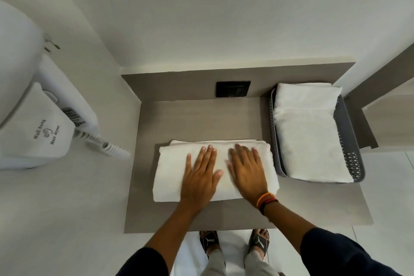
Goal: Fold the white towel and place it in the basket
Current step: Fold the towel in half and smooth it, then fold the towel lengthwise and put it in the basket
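Note:
A white towel, folded into a thick rectangle, lies on the grey-brown shelf in front of me. My left hand rests flat on its middle with fingers spread. My right hand, with coloured bands at the wrist, lies flat beside it on the towel's right half. Neither hand grips anything. The grey perforated basket stands at the shelf's right side, touching the towel's right edge. Inside it lies another folded white towel that fills it.
A white wall-hung hair dryer with a coiled cord juts out on the left wall. A black socket plate sits on the shelf's back panel. A pale cabinet stands right of the basket. My sandalled feet show below the shelf's front edge.

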